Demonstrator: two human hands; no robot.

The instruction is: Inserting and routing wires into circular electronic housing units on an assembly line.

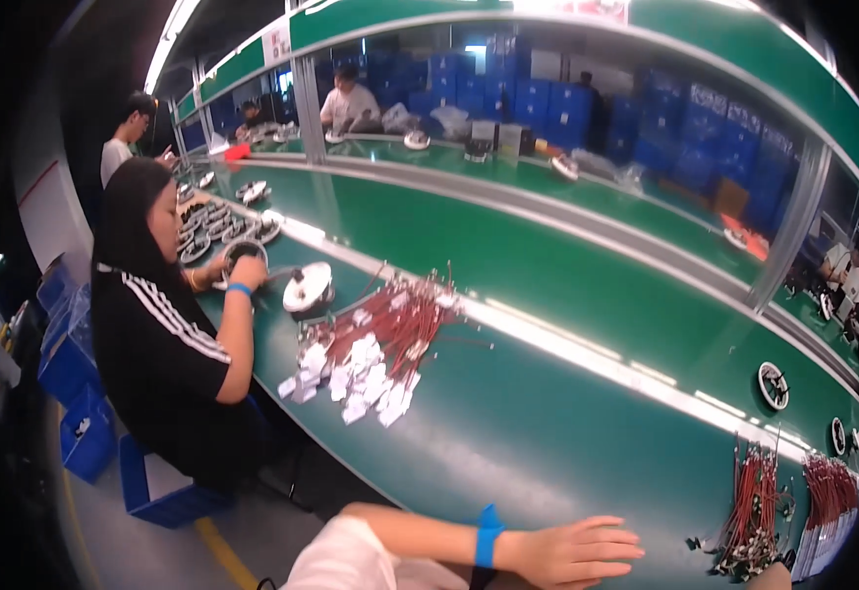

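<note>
My left hand [579, 553], a blue band around its wrist, is held out over the green workbench [538, 433]. Its fingers are stretched out and hold nothing. Of my right hand [772, 578] only a small bit shows at the lower edge, beside a bundle of red wires [756, 501] with small connectors; its fingers are hidden. Right of that bundle lies a second stack of red wires [829, 492] with white ends. Farther left on the bench is a loose heap of red wires [415, 320] with white tags [366, 379].
At the left a co-worker in black [169, 334] handles a round part [245, 258]. A white round part [309, 287] stands nearby. Beyond the bench runs a green conveyor belt [508, 246] carrying a white ring-shaped part [773, 385]. Blue bins [85, 433] stand on the floor.
</note>
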